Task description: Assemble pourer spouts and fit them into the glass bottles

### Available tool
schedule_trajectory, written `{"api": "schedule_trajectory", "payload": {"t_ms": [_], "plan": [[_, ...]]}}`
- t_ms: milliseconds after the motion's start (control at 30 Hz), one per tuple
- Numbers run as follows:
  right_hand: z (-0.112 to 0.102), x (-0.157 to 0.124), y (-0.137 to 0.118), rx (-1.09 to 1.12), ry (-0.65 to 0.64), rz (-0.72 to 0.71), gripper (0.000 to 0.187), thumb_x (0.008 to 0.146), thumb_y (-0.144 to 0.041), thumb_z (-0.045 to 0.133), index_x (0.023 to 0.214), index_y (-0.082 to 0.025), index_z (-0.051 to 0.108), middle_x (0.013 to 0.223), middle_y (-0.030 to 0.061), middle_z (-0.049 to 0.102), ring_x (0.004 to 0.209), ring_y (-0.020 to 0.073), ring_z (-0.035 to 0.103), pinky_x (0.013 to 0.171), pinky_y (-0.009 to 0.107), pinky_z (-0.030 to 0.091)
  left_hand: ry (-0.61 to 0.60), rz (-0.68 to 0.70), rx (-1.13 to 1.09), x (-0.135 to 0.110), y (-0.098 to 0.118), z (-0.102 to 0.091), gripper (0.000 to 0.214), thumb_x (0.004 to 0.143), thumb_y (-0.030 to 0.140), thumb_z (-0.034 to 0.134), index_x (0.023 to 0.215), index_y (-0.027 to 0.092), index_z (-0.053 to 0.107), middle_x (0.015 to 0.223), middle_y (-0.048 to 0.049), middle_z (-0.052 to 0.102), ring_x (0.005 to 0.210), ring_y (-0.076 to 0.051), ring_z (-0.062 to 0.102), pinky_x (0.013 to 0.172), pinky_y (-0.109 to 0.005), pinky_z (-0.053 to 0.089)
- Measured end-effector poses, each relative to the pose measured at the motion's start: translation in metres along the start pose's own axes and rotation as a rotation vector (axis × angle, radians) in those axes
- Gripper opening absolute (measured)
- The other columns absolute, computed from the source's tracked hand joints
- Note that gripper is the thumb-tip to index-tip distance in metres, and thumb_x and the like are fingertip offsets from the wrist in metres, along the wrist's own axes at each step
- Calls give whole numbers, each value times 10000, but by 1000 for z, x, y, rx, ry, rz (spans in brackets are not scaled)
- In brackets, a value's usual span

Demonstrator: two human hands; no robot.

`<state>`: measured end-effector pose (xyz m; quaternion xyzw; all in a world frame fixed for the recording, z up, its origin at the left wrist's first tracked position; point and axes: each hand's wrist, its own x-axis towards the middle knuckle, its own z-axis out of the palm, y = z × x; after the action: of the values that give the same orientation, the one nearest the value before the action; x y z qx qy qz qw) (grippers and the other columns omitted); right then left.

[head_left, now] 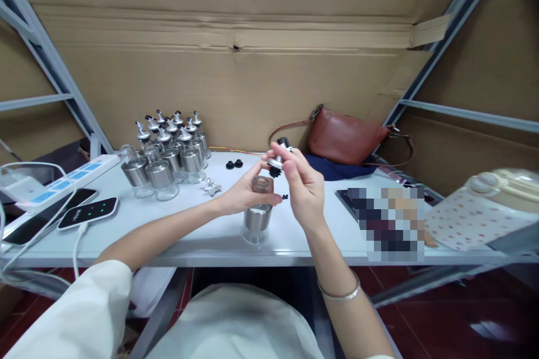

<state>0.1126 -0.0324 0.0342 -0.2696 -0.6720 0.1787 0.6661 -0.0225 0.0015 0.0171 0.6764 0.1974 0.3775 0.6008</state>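
Observation:
A glass bottle with a steel sleeve stands upright near the table's front edge, its neck uncovered. My left hand is curled around its upper part, the thumb across the front and the fingertips raised close to the pourer. In my right hand is a pourer stopper, a silver cap with a black ribbed plug, held tilted above and slightly right of the bottle's mouth. Tiny black pieces lie between my hands. Two black stoppers and a few small silver spouts rest behind my left hand.
Several sleeved bottles with pourers stand at the back left; the front ones lack tops. A power strip, phone and white-cabled device lie left. A brown bag and dotted container stand right.

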Motion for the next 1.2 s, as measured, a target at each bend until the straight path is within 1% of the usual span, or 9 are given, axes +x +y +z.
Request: {"api": "schedule_trajectory", "payload": {"t_ms": [133,300,400,567,700,767,867,1033,1200], "plan": [[6,-5,2,-43,-180,9,286,935,-349,477,1070,-257,711,988,47,655,922,181,618,827,331,493,65,-27,14,0,2,3,366,574,187,785,844,145,541,671,44,596,615,-103,596,588,-224,479],[6,-15,10,18,-208,19,261,928,-278,459,1002,-260,709,1022,44,622,1006,202,588,889,355,460,67,-31,9,1,10,5,372,531,177,790,796,151,530,709,44,592,627,-107,588,588,-235,486],[2,-18,13,11,-260,-10,257,884,-260,480,1062,-262,665,1076,48,609,1039,224,565,912,394,448,54,-3,20,2,7,2,343,537,199,796,733,151,519,639,52,554,582,-86,541,563,-214,447],[1,-26,13,-83,-348,-57,495,730,-190,567,1217,-249,507,1207,75,560,1085,253,532,910,433,455,-18,-34,-60,0,-10,-4,236,593,249,755,651,141,553,575,27,549,562,-101,524,561,-231,413],[9,-38,17,-113,-282,-33,603,680,-126,588,1245,-274,437,1256,74,510,720,138,543,655,311,502,-79,-74,-207,-2,-21,-6,297,546,358,780,628,138,598,539,3,568,539,-122,530,540,-242,399],[15,-43,20,-121,-218,-2,606,681,-93,586,1234,-289,433,1240,62,509,538,72,420,501,244,435,-81,-80,-282,-3,-22,-4,464,549,570,747,633,136,608,539,-14,576,522,-128,532,519,-244,402],[23,-47,25,-120,-107,-9,545,703,-95,602,1191,-287,457,1136,39,537,500,62,367,436,214,367,-22,-65,-337,-3,-22,3,689,552,814,589,667,135,608,546,-28,575,514,-133,544,499,-240,412],[31,-47,26,-123,15,-6,460,726,-108,612,1143,-269,503,1037,17,559,486,58,366,415,205,334,87,-56,-383,-3,-16,13,636,574,750,645,801,158,590,522,21,550,443,-101,501,443,-198,391],[35,-45,23,-96,80,-46,364,694,-105,603,1026,-243,547,937,4,577,572,90,499,443,205,366,120,-10,-375,-5,-10,18,497,606,648,639,676,162,568,528,16,549,457,-91,489,448,-185,388]]}}
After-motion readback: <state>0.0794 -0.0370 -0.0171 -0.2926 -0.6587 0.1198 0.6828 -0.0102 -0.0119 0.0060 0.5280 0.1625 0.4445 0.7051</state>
